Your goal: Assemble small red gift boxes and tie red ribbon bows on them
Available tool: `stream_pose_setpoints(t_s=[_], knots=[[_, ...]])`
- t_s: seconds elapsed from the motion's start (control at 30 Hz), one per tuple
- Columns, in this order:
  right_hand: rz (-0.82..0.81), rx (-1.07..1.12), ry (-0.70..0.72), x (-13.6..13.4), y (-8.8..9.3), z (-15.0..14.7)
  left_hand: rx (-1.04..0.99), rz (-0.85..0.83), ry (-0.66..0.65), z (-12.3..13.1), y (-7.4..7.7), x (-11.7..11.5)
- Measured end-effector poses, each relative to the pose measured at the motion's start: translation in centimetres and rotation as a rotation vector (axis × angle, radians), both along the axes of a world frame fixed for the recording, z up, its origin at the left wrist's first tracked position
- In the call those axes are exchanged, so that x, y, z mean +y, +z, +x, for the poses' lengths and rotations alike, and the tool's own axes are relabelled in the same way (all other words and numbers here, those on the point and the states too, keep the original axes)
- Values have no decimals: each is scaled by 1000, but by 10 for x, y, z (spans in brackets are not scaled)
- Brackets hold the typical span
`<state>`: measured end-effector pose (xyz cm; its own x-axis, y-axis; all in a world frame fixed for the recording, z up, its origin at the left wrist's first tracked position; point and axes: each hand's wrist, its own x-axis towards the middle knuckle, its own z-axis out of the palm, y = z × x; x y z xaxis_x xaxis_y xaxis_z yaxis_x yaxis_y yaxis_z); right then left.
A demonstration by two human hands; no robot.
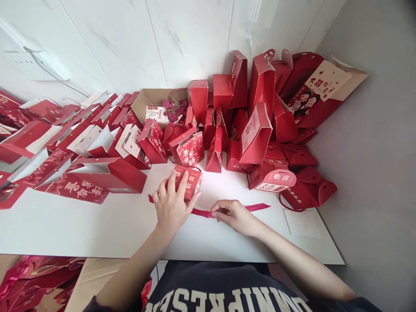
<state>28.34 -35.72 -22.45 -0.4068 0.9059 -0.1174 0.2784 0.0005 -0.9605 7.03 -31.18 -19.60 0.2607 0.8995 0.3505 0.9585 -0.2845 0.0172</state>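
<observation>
A small red gift box (194, 178) with light characters sits on the white table in front of me. My left hand (172, 201) rests over its left side, fingers on top and thumb along the near edge, gripping it. A dark thin cord shows at the box's far edge. A magenta-red ribbon (258, 207) lies flat across the table, passing on the near side of the box and out beyond my left hand. My right hand (235, 215) pinches the ribbon between thumb and forefinger, to the right of the box. Part of the ribbon is hidden behind my hands.
Red gift boxes (260, 134) crowd the back right, with a handled box (273, 180) nearest. Rows of open red boxes (126, 173) fill the left. An open cardboard box (138, 106) by the wall holds cards and tags. A grey wall (373, 173) bounds the right.
</observation>
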Motion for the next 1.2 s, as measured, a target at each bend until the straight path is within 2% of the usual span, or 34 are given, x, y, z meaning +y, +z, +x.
stream_pose_setpoints(t_s=[0.1, 0.23, 0.33, 0.4, 0.43, 0.5, 0.57, 0.63, 0.7, 0.9, 1.07, 1.2], knots=[[-88, 161, -12, 4, 22, 12, 30, -32, 32, 11, 1, 3], [-84, 194, -80, 7, 46, 24, 1, -111, 49, 24, 9, 5], [-83, 199, -118, 7, 60, 32, -125, -163, -5, 23, 28, 4], [-50, 202, -130, 8, 67, 36, -312, -154, -88, 20, 48, 3], [-37, 204, -131, 8, 71, 38, -451, -195, -173, 20, 58, 2], [-30, 214, -119, 10, 76, 38, -736, -428, -351, 22, 75, 2], [-34, 232, -87, 12, 80, 38, -902, -783, -493, 28, 84, 2], [-25, 252, -57, 13, 83, 38, -959, -1100, -569, 34, 85, 5], [-20, 262, -50, 13, 84, 39, -985, -1251, -578, 37, 82, 9], [-3, 233, -82, 13, 80, 49, -1167, -1276, -597, 33, 74, 18], [61, 174, -65, 13, 77, 54, -1071, -1341, -516, 28, 79, 18], [108, 114, -101, 11, 74, 66, -1133, -1317, -492, 15, 80, 21]])
